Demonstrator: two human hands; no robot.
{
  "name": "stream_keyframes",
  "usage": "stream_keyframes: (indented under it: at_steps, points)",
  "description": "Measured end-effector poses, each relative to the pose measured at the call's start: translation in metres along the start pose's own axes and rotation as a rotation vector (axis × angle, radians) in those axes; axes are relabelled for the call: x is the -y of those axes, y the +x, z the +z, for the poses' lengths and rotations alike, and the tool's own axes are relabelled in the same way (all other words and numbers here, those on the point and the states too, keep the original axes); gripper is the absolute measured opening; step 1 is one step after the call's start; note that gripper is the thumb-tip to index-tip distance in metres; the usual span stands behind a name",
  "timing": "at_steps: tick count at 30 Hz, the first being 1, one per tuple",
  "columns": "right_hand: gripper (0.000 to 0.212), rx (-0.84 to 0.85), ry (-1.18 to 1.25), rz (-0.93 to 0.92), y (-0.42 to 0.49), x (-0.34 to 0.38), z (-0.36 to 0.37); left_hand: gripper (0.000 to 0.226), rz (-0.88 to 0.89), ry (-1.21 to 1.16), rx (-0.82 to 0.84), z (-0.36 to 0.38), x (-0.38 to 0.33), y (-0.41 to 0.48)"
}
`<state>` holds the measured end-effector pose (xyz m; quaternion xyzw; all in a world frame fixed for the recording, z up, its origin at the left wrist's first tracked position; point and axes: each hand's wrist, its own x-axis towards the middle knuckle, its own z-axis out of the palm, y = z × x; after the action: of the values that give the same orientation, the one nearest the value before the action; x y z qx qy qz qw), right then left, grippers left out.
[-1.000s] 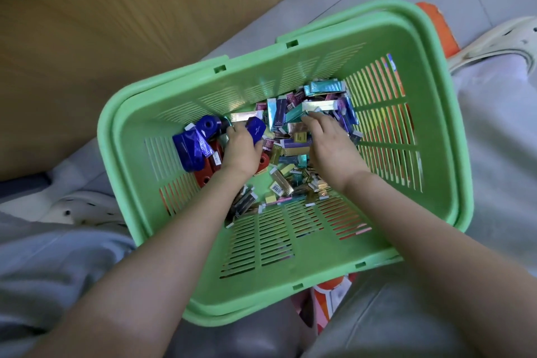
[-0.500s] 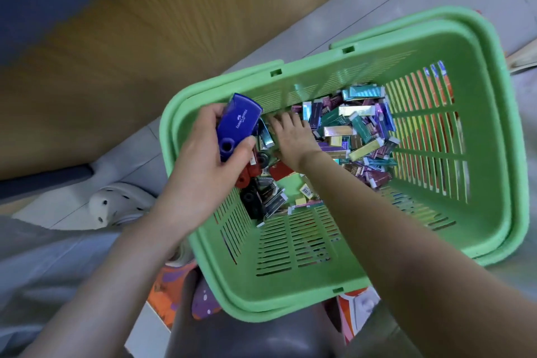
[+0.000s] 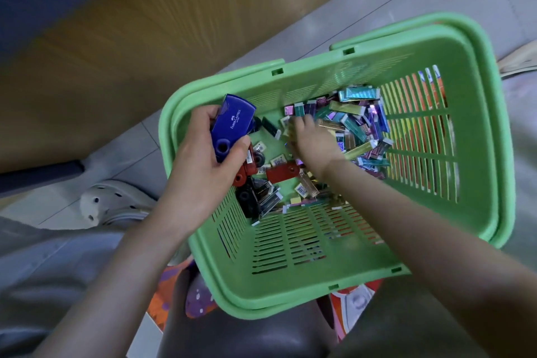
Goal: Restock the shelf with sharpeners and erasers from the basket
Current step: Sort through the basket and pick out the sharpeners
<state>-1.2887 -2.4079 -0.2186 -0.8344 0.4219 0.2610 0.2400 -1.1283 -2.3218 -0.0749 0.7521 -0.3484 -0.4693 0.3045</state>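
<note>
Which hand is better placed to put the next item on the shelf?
Left. The left hand grips a blue sharpener at the basket rim; the right hand is down among the erasers.

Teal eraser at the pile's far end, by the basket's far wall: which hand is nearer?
Right. The right hand is in the pile, just short of the teal eraser; the left hand holds a blue sharpener at the left wall of the basket.
</note>
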Motion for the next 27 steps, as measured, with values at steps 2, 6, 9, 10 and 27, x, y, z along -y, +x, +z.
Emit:
stream_keyframes:
  at_steps: [2,6,9,10,27]
  points:
    - [0.049,-0.086,-0.139,0.047,-0.008,-0.025,-0.006,0.028,0.001,-0.016,-0.007,0.001,-0.001,-0.001]
    - [0.064,-0.189,-0.31,0.069,-0.019,-0.047,-0.01,0.027,0.011,-0.033,-0.052,0.001,-0.002,-0.004]
    - [0.06,-0.095,0.022,-0.129,-0.015,-0.012,-0.003,0.026,0.021,-0.044,-0.094,-0.002,-0.004,-0.007]
    - [0.058,-0.03,0.166,-0.154,-0.009,0.001,0.001,0.026,0.016,-0.044,-0.101,-0.004,-0.004,-0.008]
    - [0.061,0.247,0.758,0.028,-0.003,0.071,0.033,0.026,-0.032,-0.122,-0.064,-0.007,0.004,-0.015]
